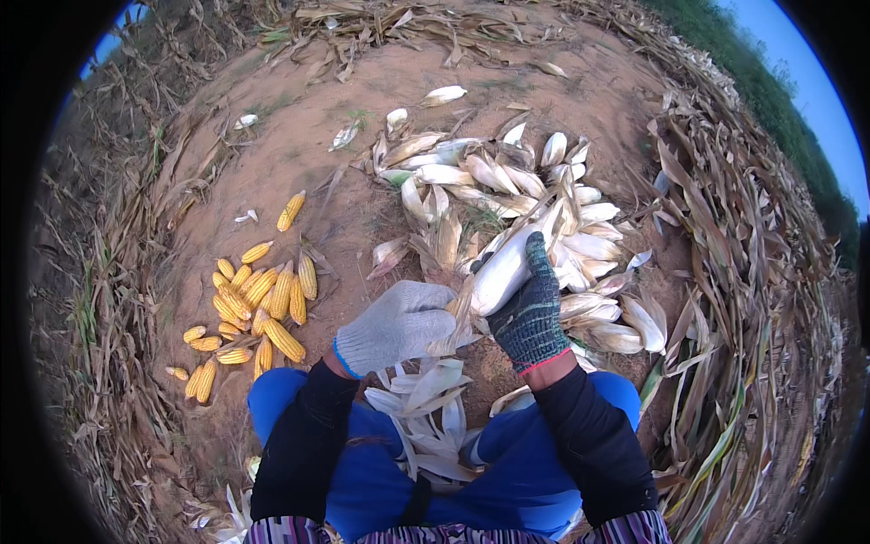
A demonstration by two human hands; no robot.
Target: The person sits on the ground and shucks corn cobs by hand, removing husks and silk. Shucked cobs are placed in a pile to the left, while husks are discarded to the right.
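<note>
My right hand (530, 313), in a dark green patterned knit glove, grips a maize ear in its pale husk (504, 275). The thumb lies along the top of the ear, which tilts away to the upper right. My left hand (401, 326), in a light grey knit glove with a blue cuff, pinches a dry brownish husk leaf (462, 309) at the ear's near end. Its fingertips are partly hidden by the glove and leaf. Behind the held ear spreads a heap of unhusked maize ears (476, 170). Stripped husks (435, 401) lie between my knees.
Bare yellow maize cobs (262, 292) form a loose pile on the soil at left. Dry maize stalks (720, 272) bank up along the right, with more stalks (115, 326) along the left. A few stray husked ears (445, 95) lie farther out on the reddish ground (306, 136).
</note>
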